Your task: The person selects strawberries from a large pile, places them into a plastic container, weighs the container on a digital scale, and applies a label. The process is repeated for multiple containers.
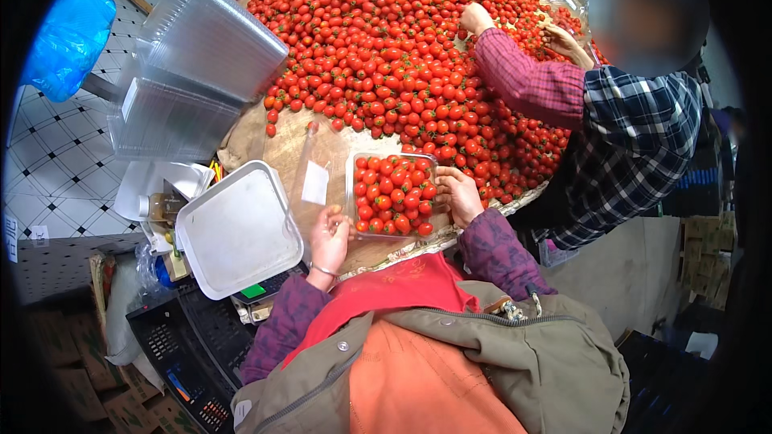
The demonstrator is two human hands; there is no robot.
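Note:
A clear plastic box stands on the wooden tabletop before me, filled with red cherry tomatoes. My right hand has its fingers on the box's right wall. Close to the lower left corner of the box, my left hand has curled fingers; whether they grip the edge cannot be made out. To the left lies a clear plastic lid, with a white label on it. Beyond the box spreads a large heap of loose cherry tomatoes.
A white tray or scale platform stands left of my left hand. Stacked clear plastic boxes lean behind it. At right, a co-worker's sleeve reaches over the heap. A blue plastic bag hangs at far left; black crates lie below.

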